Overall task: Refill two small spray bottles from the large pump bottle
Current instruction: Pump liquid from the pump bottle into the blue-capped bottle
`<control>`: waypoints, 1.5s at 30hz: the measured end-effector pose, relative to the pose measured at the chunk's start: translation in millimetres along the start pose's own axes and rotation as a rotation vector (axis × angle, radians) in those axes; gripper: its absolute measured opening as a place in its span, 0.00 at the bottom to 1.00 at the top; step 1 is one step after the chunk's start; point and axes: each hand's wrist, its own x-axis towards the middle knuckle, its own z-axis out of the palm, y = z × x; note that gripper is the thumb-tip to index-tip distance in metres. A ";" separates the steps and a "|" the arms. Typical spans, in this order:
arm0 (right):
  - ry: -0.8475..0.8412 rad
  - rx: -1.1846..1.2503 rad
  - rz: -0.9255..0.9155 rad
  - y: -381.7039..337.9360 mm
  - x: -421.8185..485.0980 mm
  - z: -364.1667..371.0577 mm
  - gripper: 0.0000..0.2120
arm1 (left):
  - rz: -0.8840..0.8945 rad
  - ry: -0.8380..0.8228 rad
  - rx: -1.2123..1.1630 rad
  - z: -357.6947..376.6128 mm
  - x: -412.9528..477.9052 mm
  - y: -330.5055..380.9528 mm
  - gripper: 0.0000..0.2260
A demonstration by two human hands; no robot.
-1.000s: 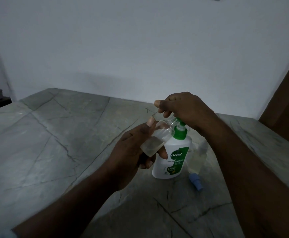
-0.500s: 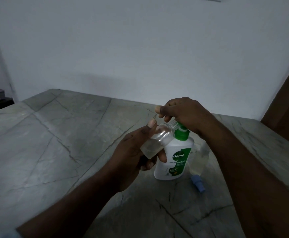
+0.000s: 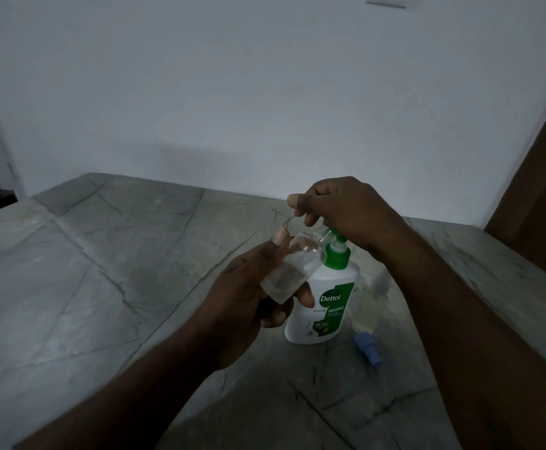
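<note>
- Our two hands meet near the right part of a grey veined stone counter [image 3: 109, 287], which runs bare and wide to the left; a pale wall bounds its far edge.
- Our left hand [image 3: 249, 297] wraps around a small clear bottle [image 3: 292, 267], tilted with its open neck up and rightward against the green pump of the Dettol bottle [image 3: 323, 306].
- Our right hand [image 3: 343, 209] presses closed over that pump.
- A second small bottle [image 3: 367, 306] and a blue cap [image 3: 367, 347] rest just right.

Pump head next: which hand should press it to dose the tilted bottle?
Right. The right hand already sits on the green pump, while the left hand holds the clear bottle with its mouth at the nozzle.
</note>
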 end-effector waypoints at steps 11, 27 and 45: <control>-0.152 -0.016 0.041 -0.7 -1.4 3.7 0.15 | -0.036 0.023 0.021 -1.1 -0.2 -1.4 0.28; 0.051 -0.021 -0.039 -1.5 -3.1 -1.1 0.17 | -0.046 -0.063 0.019 -2.9 -0.4 1.7 0.29; -0.014 -0.104 -0.002 2.4 -1.0 1.8 0.20 | -0.043 -0.054 0.018 -8.2 2.0 -2.6 0.30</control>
